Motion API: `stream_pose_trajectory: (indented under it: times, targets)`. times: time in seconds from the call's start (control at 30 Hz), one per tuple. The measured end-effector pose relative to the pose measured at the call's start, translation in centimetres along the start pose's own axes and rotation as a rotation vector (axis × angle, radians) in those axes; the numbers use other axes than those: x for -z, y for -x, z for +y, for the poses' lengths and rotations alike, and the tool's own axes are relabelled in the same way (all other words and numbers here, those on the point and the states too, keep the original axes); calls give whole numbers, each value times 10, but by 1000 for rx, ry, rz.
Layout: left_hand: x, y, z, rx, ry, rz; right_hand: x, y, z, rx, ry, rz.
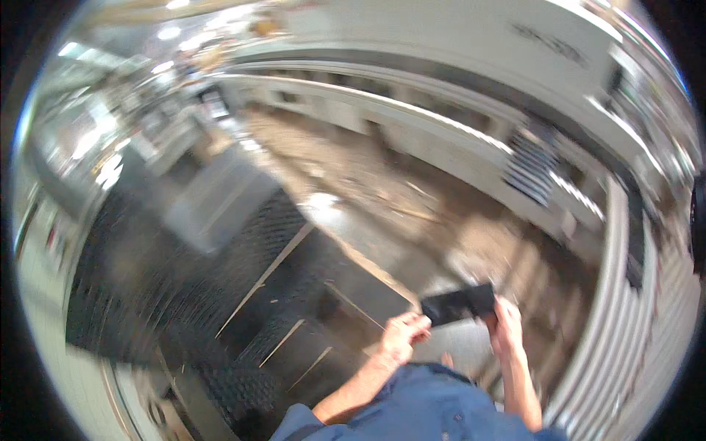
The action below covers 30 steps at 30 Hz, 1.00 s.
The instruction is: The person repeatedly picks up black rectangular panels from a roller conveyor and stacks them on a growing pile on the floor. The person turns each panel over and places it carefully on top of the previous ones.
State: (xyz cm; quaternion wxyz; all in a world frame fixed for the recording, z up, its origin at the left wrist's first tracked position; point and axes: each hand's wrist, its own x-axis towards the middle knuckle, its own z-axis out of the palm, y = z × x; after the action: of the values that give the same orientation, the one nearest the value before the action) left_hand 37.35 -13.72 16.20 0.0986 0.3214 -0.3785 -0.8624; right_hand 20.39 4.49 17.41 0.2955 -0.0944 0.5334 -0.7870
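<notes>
Head view, motion-blurred: a person in a blue shirt (pixel 434 408) holds a flat black rectangular object (pixel 460 303) between both hands above a brown floor (pixel 441 220). Left hand (pixel 401 336) curls its fingers around the object's left end; right hand (pixel 506 323) grips the right end. Black perforated mats (pixel 220 272) lie to the left.
</notes>
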Motion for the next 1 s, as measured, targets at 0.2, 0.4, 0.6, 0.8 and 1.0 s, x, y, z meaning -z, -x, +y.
stream_pose_trajectory:
  times: [0.2,0.4,0.6,0.8,1.0]
  targets:
    - [-14,4,-33,165,-19,-225,24,31,-13,95,-48,133]
    - [-40,-2,-49,322,-130,-424,67,83,-14,164,-36,327]
    - [-65,-5,-69,374,-156,-468,83,102,-28,200,-9,428]
    - [-103,-9,-84,408,-198,-476,127,97,-31,203,-75,438]
    - [-153,-21,-101,435,-236,-506,174,82,-48,248,-92,453]
